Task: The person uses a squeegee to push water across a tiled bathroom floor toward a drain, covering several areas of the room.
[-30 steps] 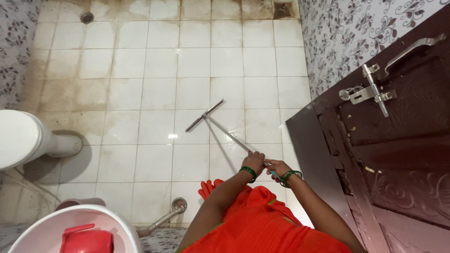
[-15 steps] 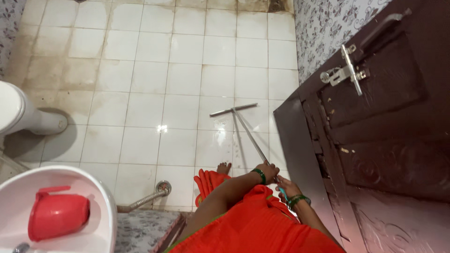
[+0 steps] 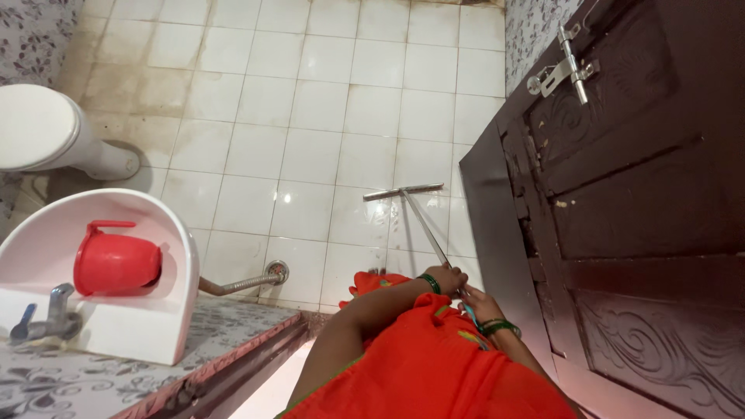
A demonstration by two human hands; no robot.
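A long metal floor wiper (image 3: 415,209) rests its crossbar blade on the wet white floor tiles (image 3: 310,155), close to the brown door. My left hand (image 3: 445,279), with a green bangle at the wrist, grips the metal handle higher up. My right hand (image 3: 479,305), also wearing green bangles, holds the handle's lower end just behind the left. Both arms reach out over my orange clothing (image 3: 434,365).
A dark brown wooden door (image 3: 621,202) with a metal latch (image 3: 565,66) stands open on the right. A white toilet (image 3: 46,132) is at the left. A white washbasin (image 3: 147,326) holds a red mug (image 3: 116,260), with a tap (image 3: 48,316) and a drain hose (image 3: 244,282).
The wiper blade has been drawn back toward me and turned level near the door. The view has swung left, bringing the basin, tap and toilet further into sight.
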